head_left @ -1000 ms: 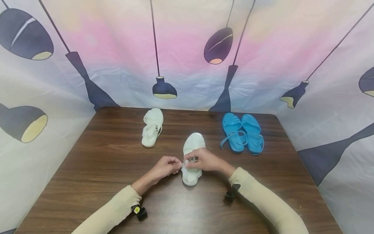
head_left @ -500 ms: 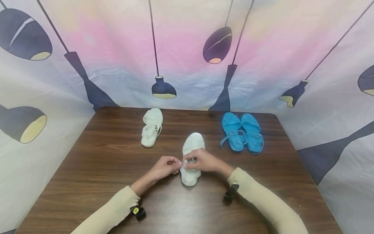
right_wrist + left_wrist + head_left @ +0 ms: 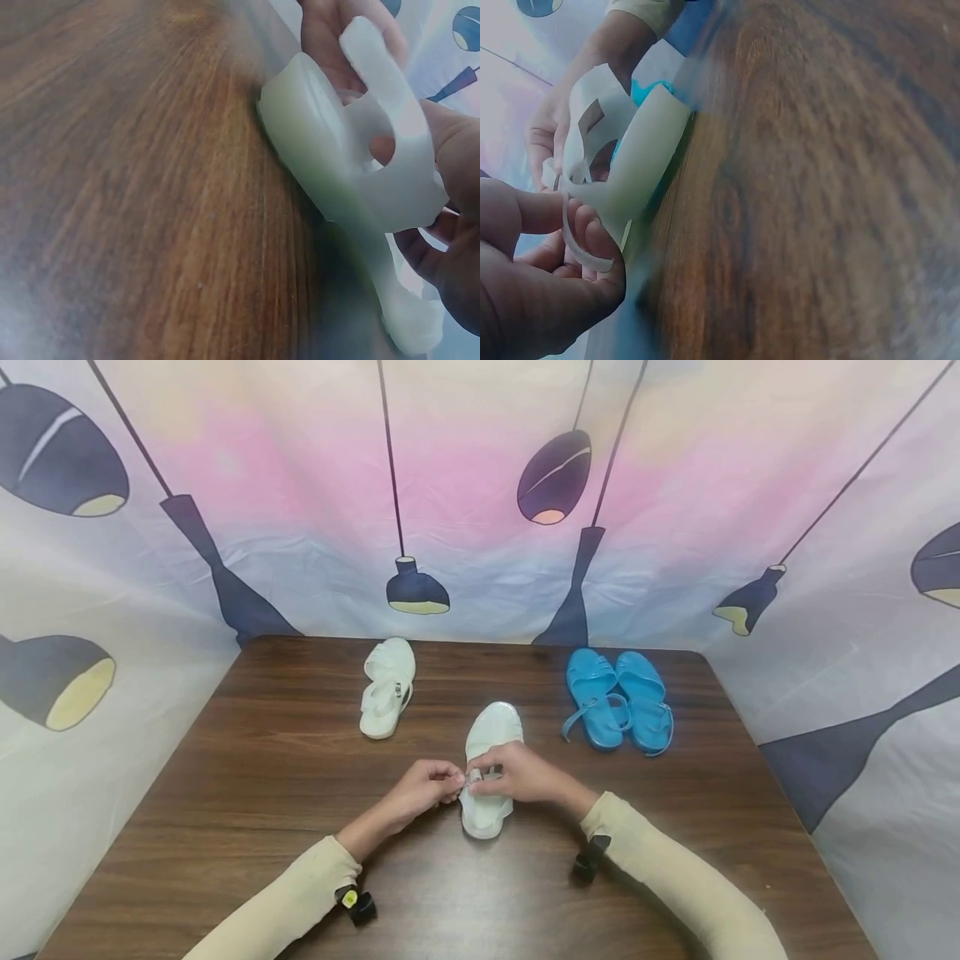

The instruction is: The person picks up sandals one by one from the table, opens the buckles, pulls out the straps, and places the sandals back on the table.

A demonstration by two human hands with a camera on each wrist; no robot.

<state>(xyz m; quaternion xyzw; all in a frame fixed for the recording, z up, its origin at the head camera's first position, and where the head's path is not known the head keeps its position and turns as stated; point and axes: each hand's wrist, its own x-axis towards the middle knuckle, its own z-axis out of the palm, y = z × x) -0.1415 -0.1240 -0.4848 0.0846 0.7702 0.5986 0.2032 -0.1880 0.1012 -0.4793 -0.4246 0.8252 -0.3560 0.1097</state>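
Note:
A white sandal (image 3: 495,728) lies on the table, toe pointing away from me. My left hand (image 3: 422,789) is at its left side, and in the left wrist view the thumb and fingers pinch the loose end of the thin ankle strap (image 3: 576,247). From the right, my right hand (image 3: 527,773) reaches over the sandal and grips the strap by the buckle, which the fingers mostly hide. The heel part (image 3: 300,112) rests on the table in the right wrist view, with the back strap (image 3: 401,105) standing up from it.
Another white sandal (image 3: 380,720), its strap buckled, lies at the back left of the brown wooden table (image 3: 285,760). At the back right are two blue sandals (image 3: 592,670) side by side; the left one's strap hangs loose. A curtain printed with lamps stands behind the table.
Both hands keep their hold on the white sandal's strap, with only tiny finger movements. The whole view has shifted slightly.

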